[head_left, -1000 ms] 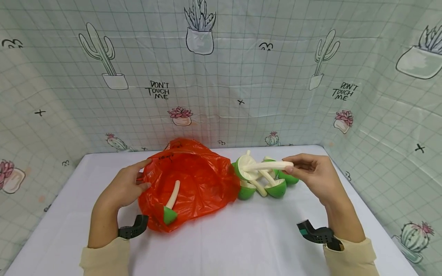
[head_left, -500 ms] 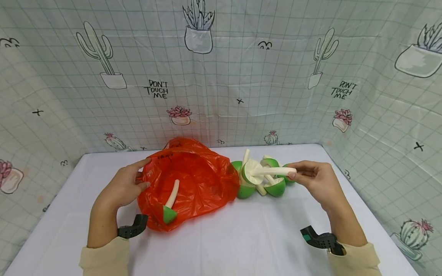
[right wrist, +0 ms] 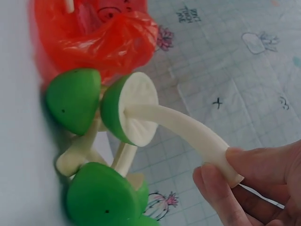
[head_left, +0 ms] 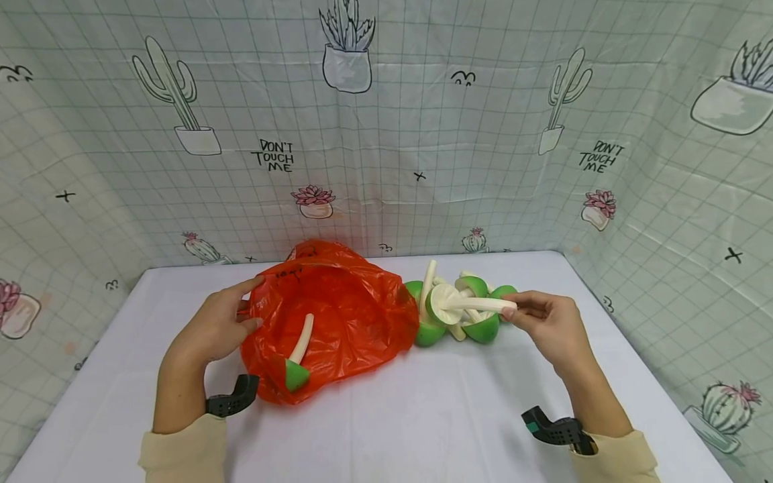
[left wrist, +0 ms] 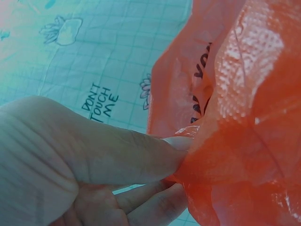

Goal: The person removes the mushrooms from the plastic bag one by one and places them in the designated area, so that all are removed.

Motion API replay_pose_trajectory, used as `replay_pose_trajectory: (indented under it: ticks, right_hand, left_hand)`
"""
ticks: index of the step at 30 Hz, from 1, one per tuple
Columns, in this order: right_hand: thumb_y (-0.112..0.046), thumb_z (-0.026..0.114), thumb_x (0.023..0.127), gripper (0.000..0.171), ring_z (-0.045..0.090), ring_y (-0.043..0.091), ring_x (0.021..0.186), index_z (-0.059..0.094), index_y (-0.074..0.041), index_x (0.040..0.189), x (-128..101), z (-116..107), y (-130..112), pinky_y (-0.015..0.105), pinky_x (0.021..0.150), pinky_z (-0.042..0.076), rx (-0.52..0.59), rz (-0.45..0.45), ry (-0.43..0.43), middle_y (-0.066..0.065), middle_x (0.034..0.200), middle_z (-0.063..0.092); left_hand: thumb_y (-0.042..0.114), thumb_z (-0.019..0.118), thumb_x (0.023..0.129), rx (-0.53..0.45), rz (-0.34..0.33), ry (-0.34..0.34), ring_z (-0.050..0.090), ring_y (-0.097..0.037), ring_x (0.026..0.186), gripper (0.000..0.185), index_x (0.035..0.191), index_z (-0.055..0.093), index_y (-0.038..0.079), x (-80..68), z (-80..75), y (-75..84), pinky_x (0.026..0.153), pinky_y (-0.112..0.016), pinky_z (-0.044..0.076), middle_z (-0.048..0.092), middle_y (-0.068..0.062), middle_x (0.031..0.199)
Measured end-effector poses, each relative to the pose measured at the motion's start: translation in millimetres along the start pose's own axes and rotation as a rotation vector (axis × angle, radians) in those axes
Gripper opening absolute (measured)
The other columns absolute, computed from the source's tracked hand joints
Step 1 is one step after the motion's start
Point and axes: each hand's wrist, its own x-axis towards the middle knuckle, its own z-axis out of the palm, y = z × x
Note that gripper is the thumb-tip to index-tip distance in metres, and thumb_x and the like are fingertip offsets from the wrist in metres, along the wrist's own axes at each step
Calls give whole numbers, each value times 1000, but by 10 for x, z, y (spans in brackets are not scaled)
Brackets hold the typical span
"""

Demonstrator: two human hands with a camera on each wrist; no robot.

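Note:
My right hand (head_left: pixel 546 329) pinches the end of a toy mushroom's pale stem (right wrist: pixel 188 129) between thumb and fingers. The mushroom's green cap (right wrist: pixel 114 110) points left, its pale underside facing the stem. It hangs over or against a pile of similar mushrooms (head_left: pixel 481 330); whether it touches them I cannot tell. At the left, my left hand (head_left: pixel 214 325) pinches the edge of a red plastic bag (head_left: pixel 356 335) with thumb and fingers. The bag lies with its mouth gaping toward me. One green-capped mushroom (head_left: pixel 296 374) rests inside near the front, its stem leaning up.
A white-covered table (head_left: pixel 386 429) carries everything. A grid-patterned cloth (head_left: pixel 386 134) with cactus drawings rises behind the table and along both sides. The mushroom pile sits right beside the bag's right side, close to the back edge.
My right hand has lowered slightly, drawing the mushroom down and a little right, off the bag's edge. Another mushroom's upright stem shows more behind it. My left hand and the bag stay put.

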Motion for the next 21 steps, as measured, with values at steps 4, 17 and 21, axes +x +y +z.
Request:
replay_pose_trajectory:
  ticks: [4, 17, 21]
  right_hand:
    - [-5, 72, 100, 34, 74, 5, 90, 68, 13, 128, -36, 12, 61, 15, 84, 57, 3, 22, 23, 25, 115, 74]
    - [-10, 76, 98, 35, 74, 2, 92, 70, 9, 127, -224, 19, 252, 14, 83, 56, -45, 84, 37, 18, 106, 78]
    - [-9, 76, 97, 35, 75, 3, 91, 70, 9, 126, -266, 26, 321, 16, 81, 58, -66, 106, 4, 19, 108, 78]
  left_hand:
    - [-5, 69, 95, 2, -9, -2, 56, -54, 127, 76, 162, 31, -4, 1, 0, 0, 87, -55, 61, 47, -37, 150]
    - [-5, 67, 96, 1, -13, -7, 56, -54, 128, 75, 162, 31, -4, 6, 6, 11, 88, -55, 60, 47, -37, 150]
    - [-5, 68, 96, 8, -6, -11, 56, -55, 128, 75, 162, 31, -4, 13, 0, 1, 88, -56, 60, 47, -37, 150]
